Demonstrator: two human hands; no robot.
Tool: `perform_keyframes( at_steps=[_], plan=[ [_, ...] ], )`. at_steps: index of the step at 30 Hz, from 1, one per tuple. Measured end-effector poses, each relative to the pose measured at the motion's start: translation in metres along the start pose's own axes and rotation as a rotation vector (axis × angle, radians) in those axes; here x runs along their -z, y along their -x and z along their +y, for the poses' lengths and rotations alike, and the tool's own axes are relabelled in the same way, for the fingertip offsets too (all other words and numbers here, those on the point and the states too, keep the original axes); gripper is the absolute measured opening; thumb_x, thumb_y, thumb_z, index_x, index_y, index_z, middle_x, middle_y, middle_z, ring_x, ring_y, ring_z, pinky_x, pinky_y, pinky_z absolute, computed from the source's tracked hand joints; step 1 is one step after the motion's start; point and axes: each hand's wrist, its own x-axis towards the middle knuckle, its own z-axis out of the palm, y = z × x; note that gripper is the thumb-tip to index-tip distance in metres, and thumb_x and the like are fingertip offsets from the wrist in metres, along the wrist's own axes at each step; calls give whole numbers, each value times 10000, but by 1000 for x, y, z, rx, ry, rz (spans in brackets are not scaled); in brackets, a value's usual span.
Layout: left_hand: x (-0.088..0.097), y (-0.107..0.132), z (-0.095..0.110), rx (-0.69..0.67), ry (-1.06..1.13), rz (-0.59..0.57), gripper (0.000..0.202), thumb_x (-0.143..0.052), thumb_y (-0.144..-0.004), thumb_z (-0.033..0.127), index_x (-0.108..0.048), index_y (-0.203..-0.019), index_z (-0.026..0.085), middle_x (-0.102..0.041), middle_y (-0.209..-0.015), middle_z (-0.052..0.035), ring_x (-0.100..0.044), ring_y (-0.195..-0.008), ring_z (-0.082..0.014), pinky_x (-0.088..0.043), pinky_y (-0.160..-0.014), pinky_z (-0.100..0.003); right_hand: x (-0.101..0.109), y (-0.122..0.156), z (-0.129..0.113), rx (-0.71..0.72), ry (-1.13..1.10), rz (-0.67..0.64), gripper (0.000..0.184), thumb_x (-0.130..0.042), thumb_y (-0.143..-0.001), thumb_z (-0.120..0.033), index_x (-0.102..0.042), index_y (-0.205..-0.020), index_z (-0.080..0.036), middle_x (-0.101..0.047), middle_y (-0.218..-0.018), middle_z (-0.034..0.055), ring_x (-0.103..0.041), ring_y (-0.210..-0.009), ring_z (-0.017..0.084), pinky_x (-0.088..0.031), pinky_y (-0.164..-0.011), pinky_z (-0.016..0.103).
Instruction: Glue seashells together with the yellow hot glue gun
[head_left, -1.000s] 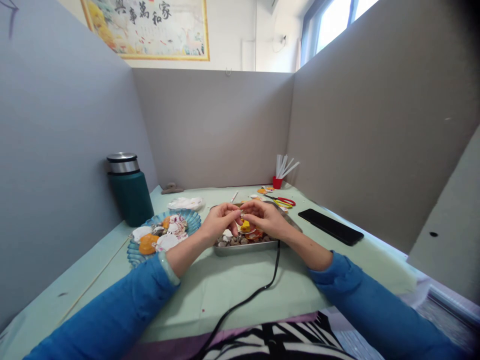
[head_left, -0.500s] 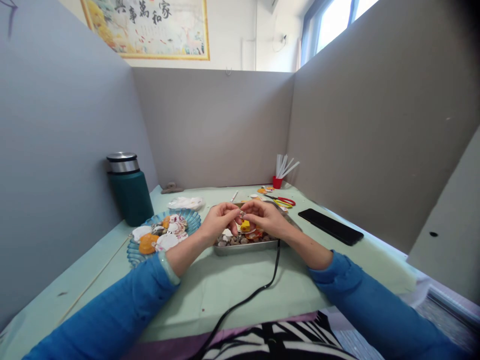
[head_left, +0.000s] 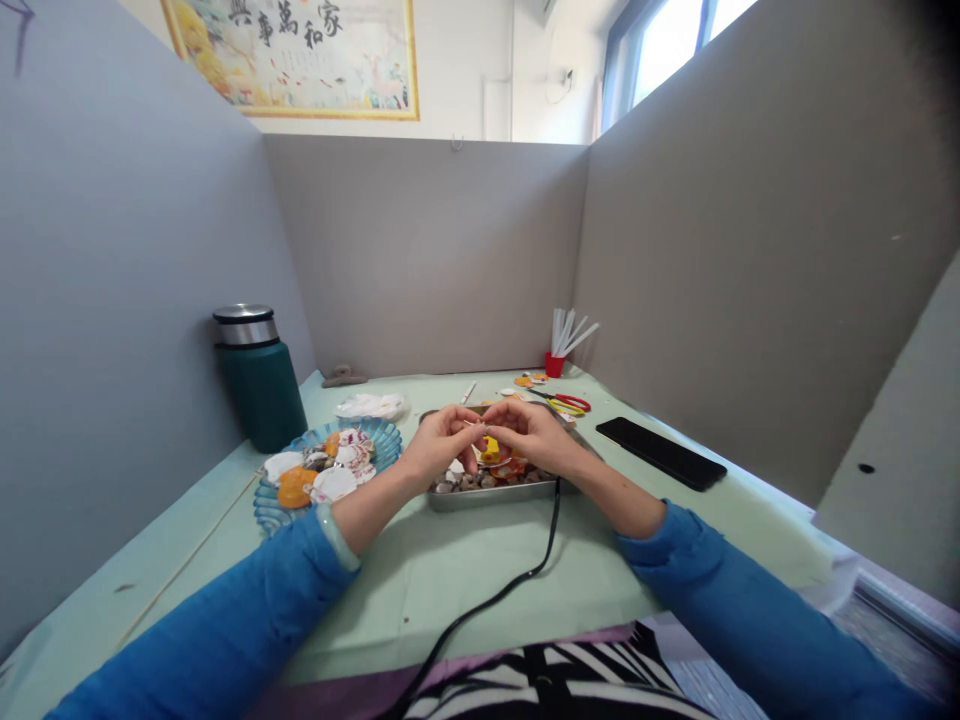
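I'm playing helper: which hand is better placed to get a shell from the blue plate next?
Probably the left hand: it's nearer the blue scalloped plate and its seashells. The right hand is farther.

The framed wall picture (head_left: pixel 315 72) reads, right to left, 家和萬事興.

Forearms (head_left: pixel 375 492) are slanting inward; left hand (head_left: pixel 448 437) and right hand (head_left: pixel 531 434) are facing each other, thumb tips pointing together, fingertips pinching.
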Motion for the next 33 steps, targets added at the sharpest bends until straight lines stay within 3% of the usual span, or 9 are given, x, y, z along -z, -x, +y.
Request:
perform_keyframes(
  at_steps=[22,33],
  plan=[
    [-2,0,0,8,56,57,365,-694,-673,347,-466,-877,147,-629,-609,14,-549,-376,-95,-392,-405,-194,0,1,1,83,141,10,218,-564,-828,-321,-552,-974,-159,-606,-779,22,-528,-577,91,-429,-523,211],
    [-1,0,0,-19,19,32,334,-664,-709,376,-468,-853,147,-631,-621,7,-548,-379,-88,-386,-402,-191,0,3,-6,200,367,77,121,-541,-830,-249,-599,-880,-155,-612,-725,19,-542,-592,101,-426,-547,216]
  ],
)
